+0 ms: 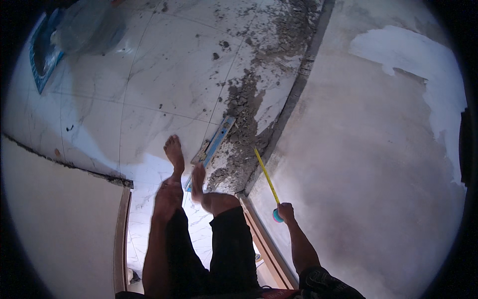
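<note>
On the right, my right hand (286,213) is closed around a tape measure (277,216) with a turquoise and pinkish case. Its yellow blade (267,174) is pulled out and slants up to the grey rubble at the foot of the wall. My left arm reaches down to my left knee, where my left hand (170,192) seems to rest; its fingers do not show clearly. Between my feet and the rubble a blue spirit level (218,142) lies slanted on the tiles, partly behind my right foot.
Broken grey mortar (244,102) lies along the base of the plastered wall (348,149). White marbled tiles (164,74) cover the floor. A blue-edged plastic bag (47,50) lies at the far left. A door frame (266,239) stands beside my legs, with another wall (64,214) opposite.
</note>
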`<state>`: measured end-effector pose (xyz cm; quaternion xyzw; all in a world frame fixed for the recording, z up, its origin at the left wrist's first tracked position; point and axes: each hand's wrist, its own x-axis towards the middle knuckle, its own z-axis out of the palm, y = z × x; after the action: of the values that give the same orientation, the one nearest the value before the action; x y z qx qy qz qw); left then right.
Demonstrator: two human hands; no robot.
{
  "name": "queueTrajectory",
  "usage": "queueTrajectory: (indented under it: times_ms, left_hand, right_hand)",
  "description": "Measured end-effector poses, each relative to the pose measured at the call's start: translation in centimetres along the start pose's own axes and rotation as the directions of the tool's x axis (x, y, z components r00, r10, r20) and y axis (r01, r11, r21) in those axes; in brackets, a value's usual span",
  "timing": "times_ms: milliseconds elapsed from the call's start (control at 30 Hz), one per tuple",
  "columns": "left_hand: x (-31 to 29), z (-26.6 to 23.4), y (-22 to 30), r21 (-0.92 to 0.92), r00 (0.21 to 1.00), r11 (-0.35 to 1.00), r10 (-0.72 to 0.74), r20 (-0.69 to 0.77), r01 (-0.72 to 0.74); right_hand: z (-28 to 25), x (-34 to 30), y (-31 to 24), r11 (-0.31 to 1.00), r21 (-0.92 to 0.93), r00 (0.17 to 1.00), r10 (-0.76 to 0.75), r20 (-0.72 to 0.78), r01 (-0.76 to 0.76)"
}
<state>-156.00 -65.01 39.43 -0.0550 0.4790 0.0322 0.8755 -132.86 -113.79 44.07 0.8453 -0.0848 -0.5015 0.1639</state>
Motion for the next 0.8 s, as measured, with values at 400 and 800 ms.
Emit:
queueTrajectory:
  times_ms: [400,800]
  left_hand:
    - [-8.1,-9.0,14.9,0.804,0.652,0.462,0.486,-0.582,0.374]
    - [37.8,20.6,8.0,0.790,0.666,0.519,0.719,-0.199,-0.325]
  right_hand:
    - [-37.6,11.7,-16.8,0.935,-0.343,0.907,-0.061,-0.417,-0.095]
    - [-66.0,28.0,-30.1,0.806,-0.555,0.864,-0.118,-0.490,-0.205]
